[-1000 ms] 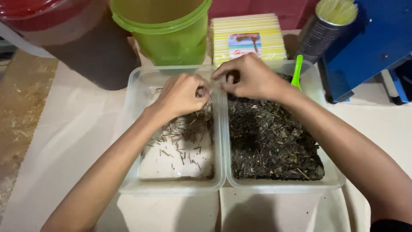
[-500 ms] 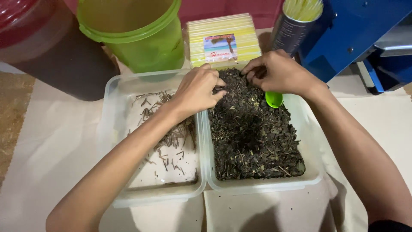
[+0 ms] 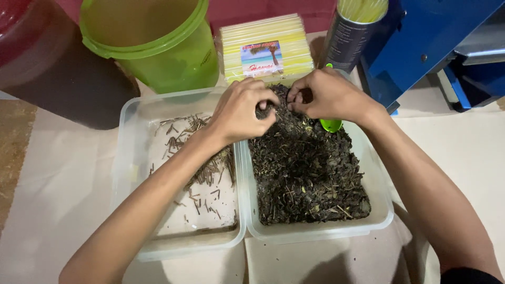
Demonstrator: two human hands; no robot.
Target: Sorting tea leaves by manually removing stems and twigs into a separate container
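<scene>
At 12 o'clock end of right tub [image 3: 376, 221], left hand [image 3: 243, 109] and right hand [image 3: 327, 94] pinch dried leaves [image 3: 305, 173], fingers narrow; stalks [image 3: 202, 168] in left tub [image 3: 131, 173].

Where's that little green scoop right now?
The green scoop sits in the right-hand clear tub, at the far edge of the dark dried leaves, mostly hidden under the right hand.

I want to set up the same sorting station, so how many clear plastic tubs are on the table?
2. The left tub, holding scattered thin stems, sits flush against the right tub, which is full of dark dried leaves. More could lie outside the frame.
</scene>
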